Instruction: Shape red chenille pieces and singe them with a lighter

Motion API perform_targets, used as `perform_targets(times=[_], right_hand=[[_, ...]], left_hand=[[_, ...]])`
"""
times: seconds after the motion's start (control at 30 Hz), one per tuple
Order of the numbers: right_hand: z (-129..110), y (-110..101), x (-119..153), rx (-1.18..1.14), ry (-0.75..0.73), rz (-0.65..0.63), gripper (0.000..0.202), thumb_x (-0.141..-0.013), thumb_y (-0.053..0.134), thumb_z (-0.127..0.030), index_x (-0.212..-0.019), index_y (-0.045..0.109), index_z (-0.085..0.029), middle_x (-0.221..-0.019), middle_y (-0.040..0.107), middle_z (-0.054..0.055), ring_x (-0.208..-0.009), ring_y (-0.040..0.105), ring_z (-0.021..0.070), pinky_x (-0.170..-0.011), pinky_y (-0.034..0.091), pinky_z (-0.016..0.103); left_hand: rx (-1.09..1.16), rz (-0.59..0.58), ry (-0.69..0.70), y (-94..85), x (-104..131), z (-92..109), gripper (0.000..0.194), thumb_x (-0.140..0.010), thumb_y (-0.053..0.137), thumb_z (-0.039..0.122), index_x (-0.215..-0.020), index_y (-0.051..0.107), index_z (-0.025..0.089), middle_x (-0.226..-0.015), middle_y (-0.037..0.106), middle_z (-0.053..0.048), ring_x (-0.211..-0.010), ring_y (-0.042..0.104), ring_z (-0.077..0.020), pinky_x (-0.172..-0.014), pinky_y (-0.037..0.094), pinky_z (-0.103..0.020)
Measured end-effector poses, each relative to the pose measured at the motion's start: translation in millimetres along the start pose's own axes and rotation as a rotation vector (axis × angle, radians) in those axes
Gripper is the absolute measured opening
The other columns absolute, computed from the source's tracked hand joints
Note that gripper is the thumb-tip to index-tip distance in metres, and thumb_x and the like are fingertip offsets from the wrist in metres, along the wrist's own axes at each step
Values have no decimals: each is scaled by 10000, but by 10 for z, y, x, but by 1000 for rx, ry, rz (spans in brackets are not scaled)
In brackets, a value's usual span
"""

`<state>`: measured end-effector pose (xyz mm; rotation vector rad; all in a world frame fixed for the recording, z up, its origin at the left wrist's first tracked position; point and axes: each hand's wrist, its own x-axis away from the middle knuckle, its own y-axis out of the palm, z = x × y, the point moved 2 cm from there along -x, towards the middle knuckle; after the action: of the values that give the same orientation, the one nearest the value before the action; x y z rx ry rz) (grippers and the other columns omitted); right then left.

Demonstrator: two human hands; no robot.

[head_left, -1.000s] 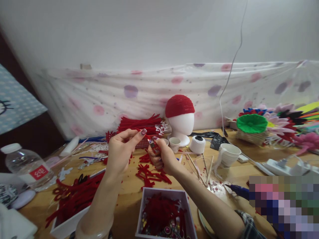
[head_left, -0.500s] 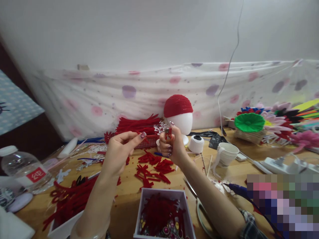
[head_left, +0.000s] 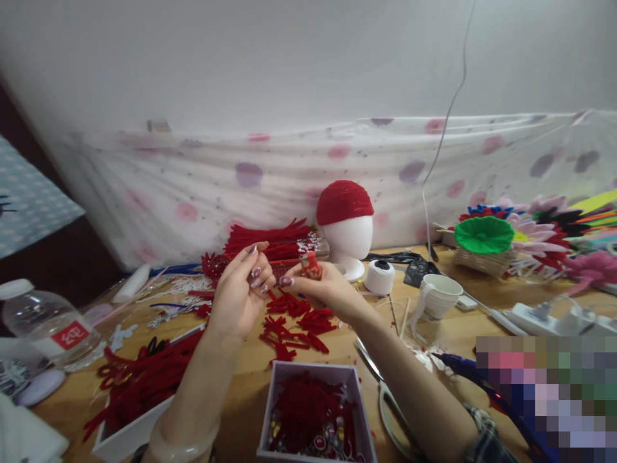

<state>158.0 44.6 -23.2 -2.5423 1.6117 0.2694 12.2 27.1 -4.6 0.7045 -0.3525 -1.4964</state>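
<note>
My left hand (head_left: 245, 283) is raised over the table with its fingers curled in and pressed together; whatever it pinches is too small to make out. Close beside it, my right hand (head_left: 318, 283) is closed around a red lighter (head_left: 311, 265), and its thumb and fingertips point toward my left hand. Short red fuzzy pieces (head_left: 308, 325) lie on the wood below the hands. Nearer to me stands a white box (head_left: 364, 411) of red pieces and small shiny beads. A white foam head (head_left: 349, 238) with a red wrapped cap stands behind.
A tray of red stems (head_left: 139, 418) and a plastic bottle (head_left: 48, 321) are at the left. On the right are a thread spool (head_left: 379, 278), a cup (head_left: 439, 296), scissors (head_left: 385, 399), a power strip (head_left: 535, 318) and fuzzy flowers (head_left: 484, 235). A red basket stands behind my hands.
My right hand has moved left with the lighter and turned, so it is now close to my left hand. The left hand has turned, showing its curled fingers and nails.
</note>
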Motion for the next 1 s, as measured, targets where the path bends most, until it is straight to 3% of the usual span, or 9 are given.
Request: perform_targets(times=[0.1, 0.17, 0.23, 0.37, 0.5, 0.7, 1.0], right_hand=[[6, 129, 42, 86, -55, -80, 295, -717, 776, -421, -747, 665, -149, -532, 411, -68, -481, 297, 68, -452, 203, 229], [17, 160, 42, 89, -95, -64, 293, -726, 759, -416, -706, 646, -146, -560, 449, -52, -518, 324, 75, -484, 227, 234], [37, 152, 25, 91, -112, -29, 276, -729, 747, -401, -705, 646, -146, -570, 466, -46, -529, 334, 79, -498, 236, 239], [50, 86, -1, 42, -115, 79, 244, -741, 719, -388, -775, 672, -151, -538, 458, -55, -482, 320, 79, -475, 225, 246], [7, 63, 10, 38, -171, 135, 236, -733, 729, -380, -776, 671, -155, -534, 441, -59, -484, 330, 82, -468, 224, 247], [32, 88, 7, 54, -132, 132, 228, -751, 709, -377, -756, 641, -159, -531, 430, -64, -483, 329, 83, -476, 232, 249], [42, 80, 19, 96, -105, 91, 203, -755, 682, -341, -693, 587, -173, -511, 416, -73, -464, 304, 75, -476, 230, 251]], left_hand=[[110, 27, 19, 31, 14, -13, 167, -918, 497, 93, -820, 627, 127, -502, 358, 81, -420, 308, -50, -416, 285, -174], [127, 8, 34, 48, 23, -28, 123, -903, 538, 108, -821, 627, 130, -507, 362, 84, -423, 320, -50, -418, 302, -177], [100, -5, 51, 49, 24, -43, 27, -836, 648, 139, -860, 649, 127, -561, 458, 66, -479, 414, -53, -465, 370, -176], [-121, 1, 112, -6, -6, -56, 316, -637, 860, 225, -897, 704, 135, -822, 674, -13, -732, 603, -94, -644, 480, -192], [-340, -51, 156, -90, -52, -62, 330, -562, 918, 324, -772, 740, 140, -789, 720, -23, -746, 625, -109, -712, 495, -212], [-473, -17, 251, -188, -101, -46, 319, -561, 916, 379, -753, 775, 167, -738, 743, -12, -667, 622, -114, -666, 505, -233], [-537, 47, 292, -194, -116, -29, 367, -506, 925, 429, -739, 794, 177, -741, 759, -29, -651, 633, -137, -652, 514, -258]])
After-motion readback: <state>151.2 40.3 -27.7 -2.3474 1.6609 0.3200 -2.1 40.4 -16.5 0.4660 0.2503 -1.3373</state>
